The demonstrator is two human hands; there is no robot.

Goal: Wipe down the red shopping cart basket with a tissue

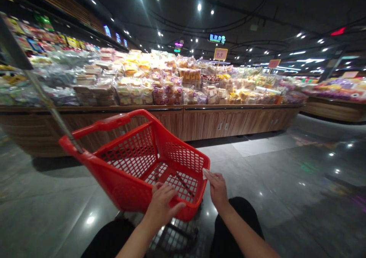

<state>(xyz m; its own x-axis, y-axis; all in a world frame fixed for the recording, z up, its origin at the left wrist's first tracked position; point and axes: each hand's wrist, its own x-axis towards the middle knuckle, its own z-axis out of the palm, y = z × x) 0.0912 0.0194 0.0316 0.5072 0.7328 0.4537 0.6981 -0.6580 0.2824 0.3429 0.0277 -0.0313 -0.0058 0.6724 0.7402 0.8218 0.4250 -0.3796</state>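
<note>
A red plastic shopping basket [134, 174] with a mesh bottom stands on the floor in front of me, its handle raised at the back. My left hand [162, 206] rests on the basket's near rim, fingers curled over the edge. My right hand [216, 189] is at the basket's right rim, its fingers pinched on a small white piece [205, 173] that I cannot make out. The basket is empty inside. My dark-trousered knees show below the hands.
A long wooden display counter [228, 122] piled with bagged bread and pastries runs across the back. A metal pole [42, 94] slants down to the basket's left. Another display [334, 97] stands at the right. Shiny grey floor tiles [286, 181] spread all around.
</note>
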